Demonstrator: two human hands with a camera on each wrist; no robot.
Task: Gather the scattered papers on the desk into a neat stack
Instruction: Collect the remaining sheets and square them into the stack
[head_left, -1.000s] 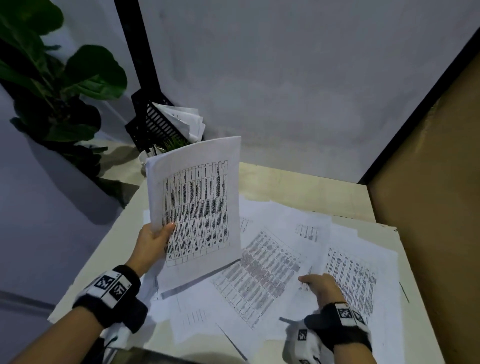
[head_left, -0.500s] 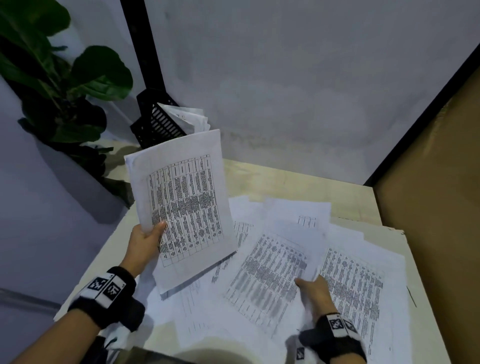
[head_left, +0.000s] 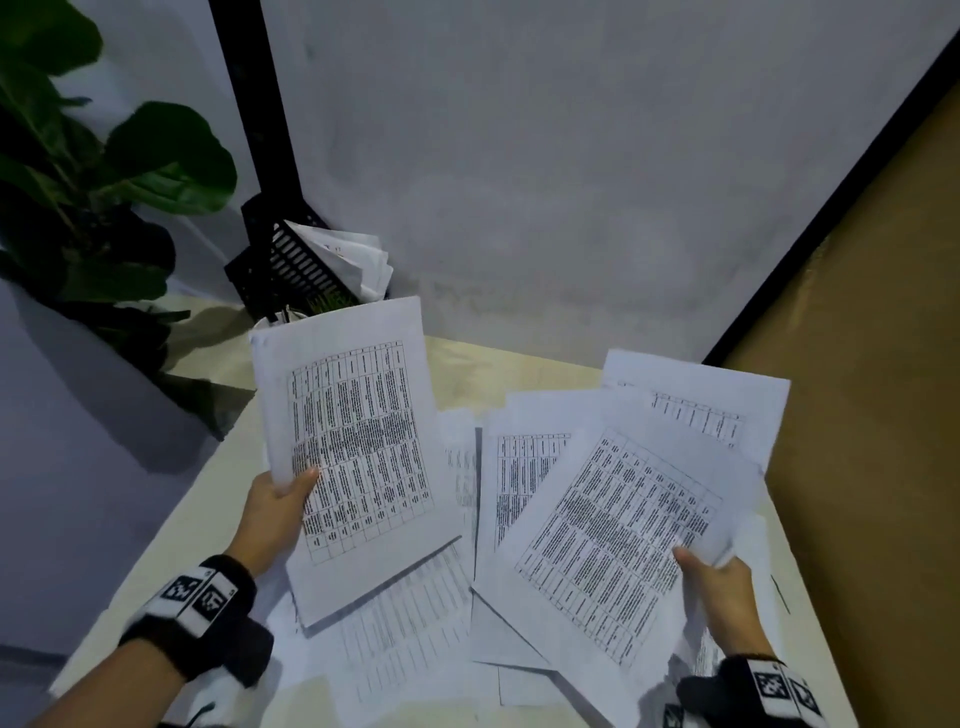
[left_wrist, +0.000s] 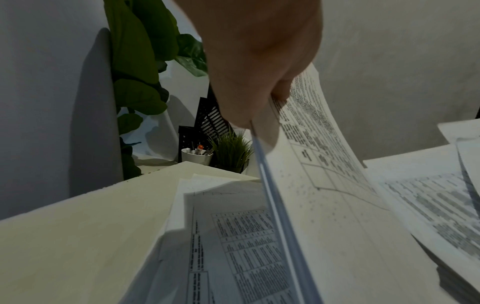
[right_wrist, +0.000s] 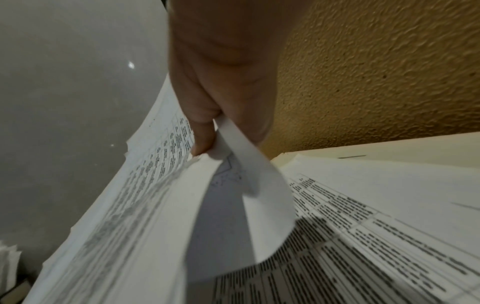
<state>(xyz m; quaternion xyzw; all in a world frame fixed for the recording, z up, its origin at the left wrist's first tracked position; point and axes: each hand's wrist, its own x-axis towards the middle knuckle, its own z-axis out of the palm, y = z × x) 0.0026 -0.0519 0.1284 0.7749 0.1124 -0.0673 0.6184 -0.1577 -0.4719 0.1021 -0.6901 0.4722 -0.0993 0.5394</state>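
My left hand (head_left: 283, 499) pinches a thin stack of printed sheets (head_left: 358, 452) by its left edge and holds it raised and tilted above the desk; in the left wrist view my left hand (left_wrist: 259, 115) has thumb and fingers on either side of the stack (left_wrist: 324, 205). My right hand (head_left: 711, 571) pinches a second bunch of printed sheets (head_left: 618, 525) at its right edge, lifted off the desk; the right wrist view shows this right hand (right_wrist: 215, 131) with those sheets (right_wrist: 145, 216) curling. More loose papers (head_left: 410, 639) lie scattered beneath on the pale desk (head_left: 524, 374).
A black mesh paper tray (head_left: 291, 265) holding sheets stands at the back left, next to a white pen cup (left_wrist: 196, 157) and a small grass plant (left_wrist: 231, 152). A big leafy plant (head_left: 104, 197) is at left. A grey wall is behind, a tan wall (head_left: 883, 364) at right.
My right hand has gripped several sheets and lifted them off the desk, up and to the right. The left hand still holds its stack raised, now slightly further right.
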